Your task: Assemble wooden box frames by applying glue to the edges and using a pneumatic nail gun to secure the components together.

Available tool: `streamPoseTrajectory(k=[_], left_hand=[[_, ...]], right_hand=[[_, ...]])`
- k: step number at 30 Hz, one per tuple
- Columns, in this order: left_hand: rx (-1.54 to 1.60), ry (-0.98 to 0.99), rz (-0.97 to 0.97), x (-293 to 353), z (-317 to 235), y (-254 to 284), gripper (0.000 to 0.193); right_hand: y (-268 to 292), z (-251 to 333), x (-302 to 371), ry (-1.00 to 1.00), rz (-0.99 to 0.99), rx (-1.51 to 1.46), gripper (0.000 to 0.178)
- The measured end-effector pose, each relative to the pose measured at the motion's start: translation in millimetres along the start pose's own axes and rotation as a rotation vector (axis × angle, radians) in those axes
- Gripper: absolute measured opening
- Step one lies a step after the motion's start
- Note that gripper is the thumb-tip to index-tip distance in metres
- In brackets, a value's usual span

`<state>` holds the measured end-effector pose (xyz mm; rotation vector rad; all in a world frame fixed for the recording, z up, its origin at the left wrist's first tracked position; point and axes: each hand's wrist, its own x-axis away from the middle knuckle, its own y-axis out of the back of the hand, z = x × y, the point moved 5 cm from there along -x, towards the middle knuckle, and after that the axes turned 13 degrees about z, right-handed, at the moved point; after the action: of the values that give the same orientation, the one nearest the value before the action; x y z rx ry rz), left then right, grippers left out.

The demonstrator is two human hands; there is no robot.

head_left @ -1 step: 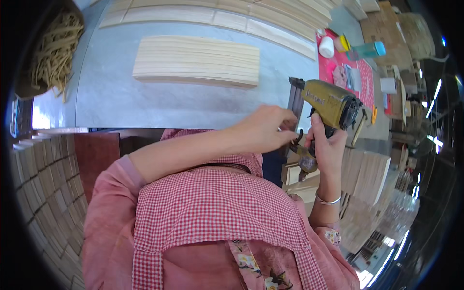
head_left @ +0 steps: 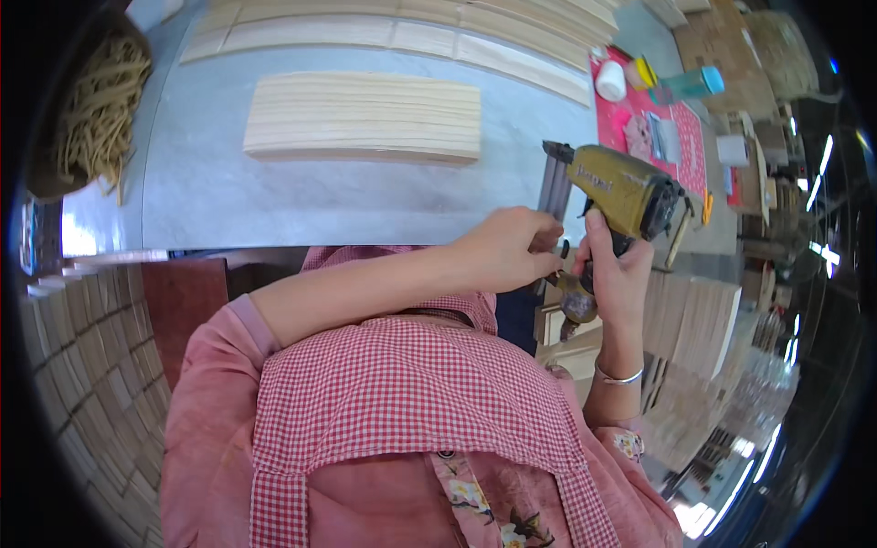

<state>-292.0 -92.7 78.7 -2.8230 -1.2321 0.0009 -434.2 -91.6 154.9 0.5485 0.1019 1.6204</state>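
My right hand point(head_left: 623, 274) is wrapped round the handle of a yellow-and-black nail gun point(head_left: 626, 190), held above the near right part of the table. Its grey magazine point(head_left: 554, 187) faces left. At the lower end of that magazine, beside a small black latch, my left hand point(head_left: 516, 248) has its fingers curled and closed on the tool; the fingertips are partly hidden. On the grey table point(head_left: 365, 205) lies a block of pale wooden boards point(head_left: 364, 119), left of the tool and apart from both hands.
Long pale wooden strips point(head_left: 384, 32) lie along the far side. A box of shredded straw-coloured strips point(head_left: 105, 110) is at the left. At the right, a white jar point(head_left: 610, 82) and a teal-lidded bottle point(head_left: 702, 83) stand by a pink mat. Stacked wood pieces point(head_left: 91, 347) fill the lower left.
The view has shifted slightly, so the table things sit a little further left and the block a little lower. Both hands keep almost the same position on the nail gun.
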Motion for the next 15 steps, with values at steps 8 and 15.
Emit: streamPoseTrajectory(k=[8, 15], left_hand=[[0.5, 0.216, 0.156, -6.8, 11.5, -40.6, 0.032], [0.228, 0.275, 0.2, -36.7, -3.3, -65.8, 0.036]], right_hand=[[13.3, -38.5, 29.5, 0.153, -0.162, -0.067, 0.023], [61.1, -72.3, 48.7, 0.137, -0.322, -0.341, 0.03]])
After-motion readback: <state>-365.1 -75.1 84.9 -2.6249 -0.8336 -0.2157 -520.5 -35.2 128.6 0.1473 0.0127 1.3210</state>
